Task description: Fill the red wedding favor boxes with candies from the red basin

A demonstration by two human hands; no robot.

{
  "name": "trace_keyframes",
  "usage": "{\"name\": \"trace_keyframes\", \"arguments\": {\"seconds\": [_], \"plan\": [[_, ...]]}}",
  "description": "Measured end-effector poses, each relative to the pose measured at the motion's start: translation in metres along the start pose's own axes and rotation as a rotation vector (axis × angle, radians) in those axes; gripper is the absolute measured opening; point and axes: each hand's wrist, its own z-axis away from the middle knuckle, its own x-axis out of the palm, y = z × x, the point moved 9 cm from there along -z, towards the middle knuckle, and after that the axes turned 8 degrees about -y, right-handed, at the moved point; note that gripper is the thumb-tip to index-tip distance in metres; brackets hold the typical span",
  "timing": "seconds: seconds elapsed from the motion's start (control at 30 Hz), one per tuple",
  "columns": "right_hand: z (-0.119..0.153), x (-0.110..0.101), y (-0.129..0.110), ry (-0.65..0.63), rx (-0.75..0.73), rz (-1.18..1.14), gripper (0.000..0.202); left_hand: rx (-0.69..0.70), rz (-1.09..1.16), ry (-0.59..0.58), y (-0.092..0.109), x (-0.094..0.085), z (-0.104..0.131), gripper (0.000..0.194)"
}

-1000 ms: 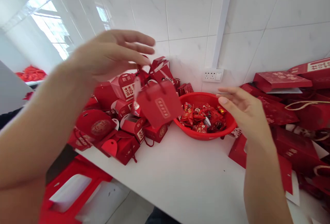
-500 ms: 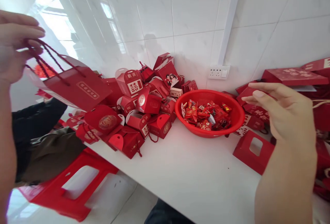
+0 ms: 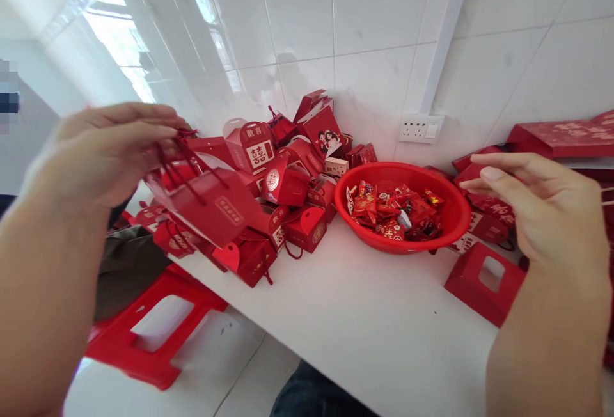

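Note:
My left hand [image 3: 115, 148] is closed on the dark red rope handles of a red gift bag [image 3: 211, 206] with a small gold label on its side. The bag hangs slightly blurred in front of a heap of red candy boxes [image 3: 288, 180] on the table's left part. Some boxes bear white panels or gold emblems. My right hand [image 3: 537, 206] is raised at the right with its fingers stretched and nothing between them. Below and left of it lies a red box with a cut-out window [image 3: 484, 283]. A red plastic basket [image 3: 463, 215] holds wrapped sweets [image 3: 393, 212].
More red boxes [image 3: 556, 139] are piled along the wall at the right. Behind the basket is a wall socket [image 3: 422, 129]. A red plastic stool [image 3: 158, 366] stands on the floor left of the white table [image 3: 374, 321]. Part of another person shows at the far left.
My left hand has moved right and down with the gift bag, bringing it over the heap of boxes. The view has shifted slightly. My right hand keeps its pose.

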Motion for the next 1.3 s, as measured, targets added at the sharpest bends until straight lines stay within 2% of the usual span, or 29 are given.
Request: {"name": "trace_keyframes", "arguments": {"seconds": [0.1, 0.2, 0.37, 0.47, 0.6, 0.7, 0.77, 0.93, 1.03, 1.13, 1.23, 1.3], "plan": [[0.001, 0.004, 0.002, -0.022, 0.009, -0.001, 0.017, -0.173, 0.115, -0.044, -0.012, 0.028, 0.020, 0.037], [0.001, 0.006, 0.003, -0.039, 0.025, -0.005, 0.017, -0.227, 0.159, -0.036, -0.014, 0.042, 0.036, 0.037], [0.001, 0.003, 0.000, -0.025, 0.012, -0.010, 0.018, -0.200, 0.056, -0.014, -0.017, 0.047, 0.052, 0.043], [0.001, -0.002, -0.001, -0.003, 0.004, -0.015, 0.018, -0.221, -0.086, -0.028, -0.032, 0.047, 0.060, 0.050], [0.001, -0.009, -0.003, 0.029, 0.001, -0.028, 0.016, -0.211, -0.183, -0.086, -0.050, 0.049, 0.063, 0.049], [0.001, -0.015, -0.006, 0.051, -0.011, -0.024, 0.015, -0.192, -0.249, -0.118, -0.055, 0.049, 0.063, 0.050], [0.002, -0.019, -0.007, 0.064, -0.016, -0.022, 0.014, -0.123, -0.351, -0.141, -0.051, 0.050, 0.063, 0.051], [0.001, -0.023, -0.008, 0.073, -0.027, -0.037, 0.014, 0.262, -0.847, -0.120, -0.031, 0.060, 0.077, 0.051], [0.001, -0.025, -0.007, 0.075, -0.019, -0.030, 0.014, 0.359, -0.926, -0.053, -0.031, 0.062, 0.094, 0.063], [0.001, -0.027, -0.006, 0.072, -0.026, -0.024, 0.014, 0.369, -0.888, 0.064, -0.029, 0.058, 0.111, 0.089], [0.000, -0.028, -0.004, 0.068, -0.029, -0.027, 0.014, 0.246, -0.834, 0.140, -0.035, 0.051, 0.126, 0.110], [-0.001, -0.028, -0.003, 0.072, -0.026, -0.031, 0.014, 0.129, -0.762, 0.142, -0.051, 0.048, 0.136, 0.120]]}}
